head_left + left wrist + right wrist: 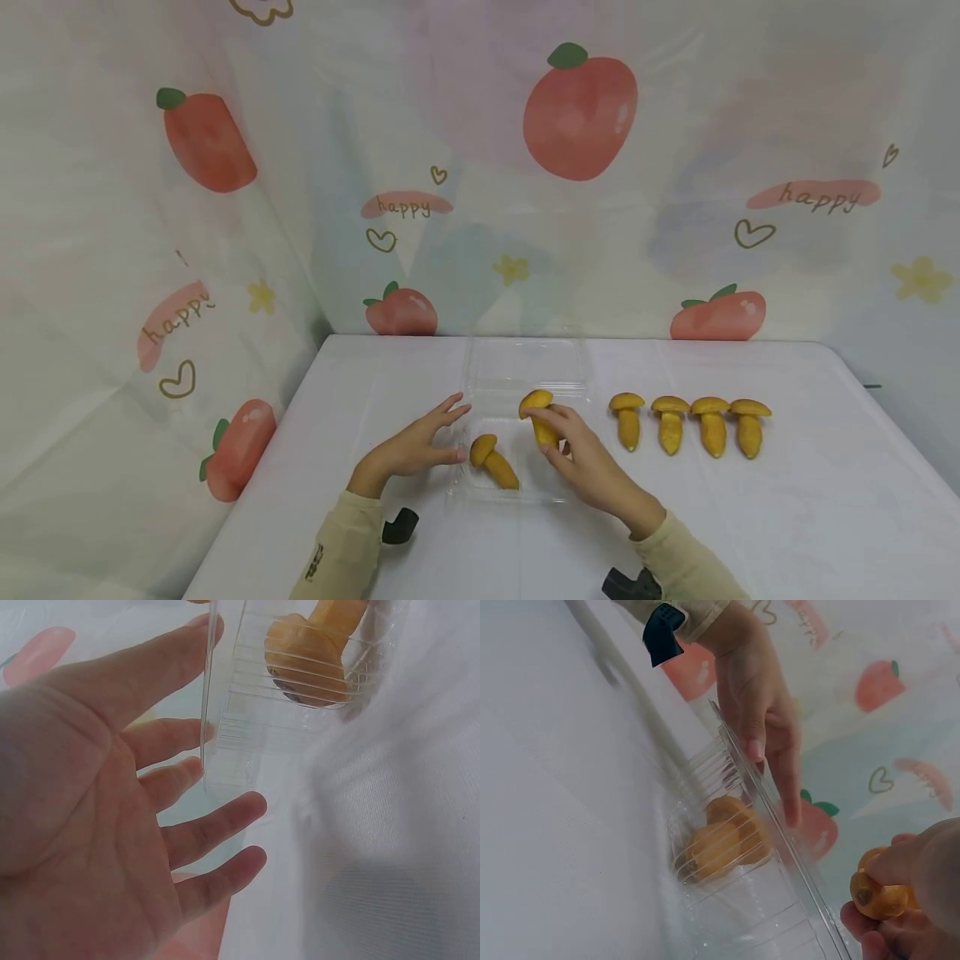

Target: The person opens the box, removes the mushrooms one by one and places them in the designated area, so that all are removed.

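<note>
A clear plastic clamshell box point(536, 492) lies with its lid point(525, 363) folded back toward the wall. One yellow-brown mushroom point(497, 467) rests inside, at the box's left. Above the box's right part, my right hand point(581, 458) pinches a second mushroom point(537, 406) between thumb and fingers, its cap pointing away from me. My left hand point(412, 446) is at the box's left side, fingers spread and fairly straight. In the left wrist view its thumb point(172, 656) reaches the box's rim, and the palm holds nothing.
Several more mushrooms point(671, 423) stand in a row on the white tabletop point(817, 508), right of the box, caps toward the wall. A printed cloth point(480, 125) with fruit pictures hangs behind and at the left. Black wrist mounts point(401, 527) sit under both forearms.
</note>
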Action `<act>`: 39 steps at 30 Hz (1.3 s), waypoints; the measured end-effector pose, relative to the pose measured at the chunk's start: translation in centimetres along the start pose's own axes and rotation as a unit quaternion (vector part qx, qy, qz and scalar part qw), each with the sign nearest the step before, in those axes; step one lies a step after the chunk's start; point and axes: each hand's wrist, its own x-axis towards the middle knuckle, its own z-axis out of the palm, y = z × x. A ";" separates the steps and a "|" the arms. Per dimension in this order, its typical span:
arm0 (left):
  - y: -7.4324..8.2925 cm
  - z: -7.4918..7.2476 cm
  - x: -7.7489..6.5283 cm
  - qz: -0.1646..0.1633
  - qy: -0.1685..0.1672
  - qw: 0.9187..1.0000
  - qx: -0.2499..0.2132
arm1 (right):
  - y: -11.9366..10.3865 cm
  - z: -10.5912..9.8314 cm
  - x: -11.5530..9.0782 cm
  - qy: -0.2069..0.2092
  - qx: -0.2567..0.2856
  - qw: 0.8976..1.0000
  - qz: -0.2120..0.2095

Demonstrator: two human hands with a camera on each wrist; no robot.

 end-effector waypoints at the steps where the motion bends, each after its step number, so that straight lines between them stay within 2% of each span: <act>1: 0.0 0.0 0.0 0.000 -0.001 1.000 0.000 | 0.0 -0.2 -0.2 0.002 -0.002 1.000 0.000; 14: 0.0 0.0 -0.1 0.003 0.003 1.000 0.005 | -0.2 -2.3 -1.9 0.040 -0.022 0.999 -0.010; 23: -0.1 0.1 0.0 0.008 0.003 1.000 0.014 | 1.1 -3.8 -3.2 0.055 -0.037 0.998 -0.010; 39: 0.1 0.1 -0.1 -0.002 0.008 1.000 0.013 | 3.0 -8.7 -4.7 0.098 -0.080 0.992 -0.002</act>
